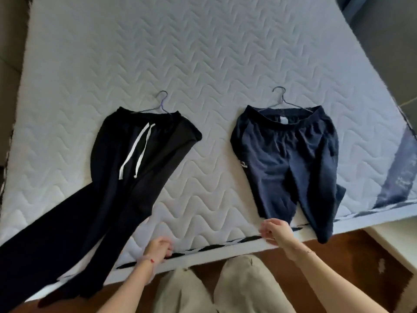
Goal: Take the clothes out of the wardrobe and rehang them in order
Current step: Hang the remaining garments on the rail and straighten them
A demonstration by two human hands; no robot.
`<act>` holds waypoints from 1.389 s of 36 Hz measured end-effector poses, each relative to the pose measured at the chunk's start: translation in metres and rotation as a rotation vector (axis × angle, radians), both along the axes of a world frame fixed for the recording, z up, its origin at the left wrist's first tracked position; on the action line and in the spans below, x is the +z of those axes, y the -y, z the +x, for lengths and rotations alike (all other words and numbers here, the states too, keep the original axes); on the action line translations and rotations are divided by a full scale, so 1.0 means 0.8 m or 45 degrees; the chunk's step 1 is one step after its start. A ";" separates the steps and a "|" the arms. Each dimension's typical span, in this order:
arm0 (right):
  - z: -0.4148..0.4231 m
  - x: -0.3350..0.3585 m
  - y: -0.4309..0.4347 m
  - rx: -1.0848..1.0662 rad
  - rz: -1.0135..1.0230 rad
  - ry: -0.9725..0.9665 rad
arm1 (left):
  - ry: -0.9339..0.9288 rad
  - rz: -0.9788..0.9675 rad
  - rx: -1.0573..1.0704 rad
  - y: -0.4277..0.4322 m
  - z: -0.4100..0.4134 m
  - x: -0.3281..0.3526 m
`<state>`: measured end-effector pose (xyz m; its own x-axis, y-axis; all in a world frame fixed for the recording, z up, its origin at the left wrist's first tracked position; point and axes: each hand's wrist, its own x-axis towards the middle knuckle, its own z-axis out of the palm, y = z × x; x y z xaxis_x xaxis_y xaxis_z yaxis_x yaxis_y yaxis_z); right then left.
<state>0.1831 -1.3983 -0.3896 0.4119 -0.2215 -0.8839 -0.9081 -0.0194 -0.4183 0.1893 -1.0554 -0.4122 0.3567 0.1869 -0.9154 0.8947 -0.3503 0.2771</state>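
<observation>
Two garments lie flat on a white quilted mattress (203, 64), each on a thin wire hanger. On the left are long black trousers (117, 188) with a white drawstring, their legs trailing over the near edge. On the right are navy shorts (291, 163), one leg hanging over the edge. The left hanger hook (163, 99) and right hanger hook (279, 93) point away from me. My left hand (158, 246) hovers at the mattress's near edge with fingers curled, holding nothing. My right hand (274, 230) is loosely closed just below the shorts' left leg hem, apart from the cloth.
The mattress's near edge has a black-and-white striped trim (237, 241). Brown wooden floor (338, 263) shows below it. My beige-trousered knees (225, 288) are against the bed. A blue printed panel (401, 177) runs along the mattress's right side.
</observation>
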 end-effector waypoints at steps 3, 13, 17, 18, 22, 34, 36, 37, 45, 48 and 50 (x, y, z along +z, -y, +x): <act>0.070 -0.007 0.044 0.040 0.000 0.042 | -0.079 0.070 0.152 0.027 -0.017 -0.002; 0.251 -0.061 0.126 0.057 0.007 0.178 | 0.084 0.144 -0.127 0.127 0.094 -0.054; 0.314 -0.092 0.144 0.117 -0.056 0.236 | 0.251 0.163 -0.381 0.168 0.192 -0.085; 0.328 -0.098 0.149 0.142 -0.074 0.253 | 0.295 0.193 -0.477 0.179 0.217 -0.094; 0.381 -0.123 0.177 0.266 -0.199 0.305 | 0.516 0.296 -0.776 0.222 0.301 -0.121; 0.486 -0.156 0.288 0.518 -0.881 0.331 | 0.759 0.507 -1.291 0.265 0.358 -0.194; 0.492 -0.163 0.303 0.608 -0.888 0.299 | 0.790 0.529 -1.330 0.261 0.355 -0.200; 0.494 -0.166 0.310 0.645 -0.886 0.271 | 0.800 0.543 -1.350 0.260 0.355 -0.201; 0.490 -0.197 0.345 0.826 -1.074 0.022 | 0.813 0.550 -1.292 0.264 0.350 -0.207; 0.484 -0.201 0.342 0.928 -1.210 0.095 | 0.808 0.580 -1.301 0.266 0.349 -0.209; 0.477 -0.200 0.339 0.935 -1.223 0.205 | 0.790 0.593 -1.300 0.267 0.350 -0.211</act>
<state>0.5650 -1.6697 -0.5492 0.8038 -0.4251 -0.4161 -0.4900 -0.8698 -0.0582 0.4695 -1.2689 -0.5807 0.8684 -0.1661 -0.4673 -0.0700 -0.9739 0.2161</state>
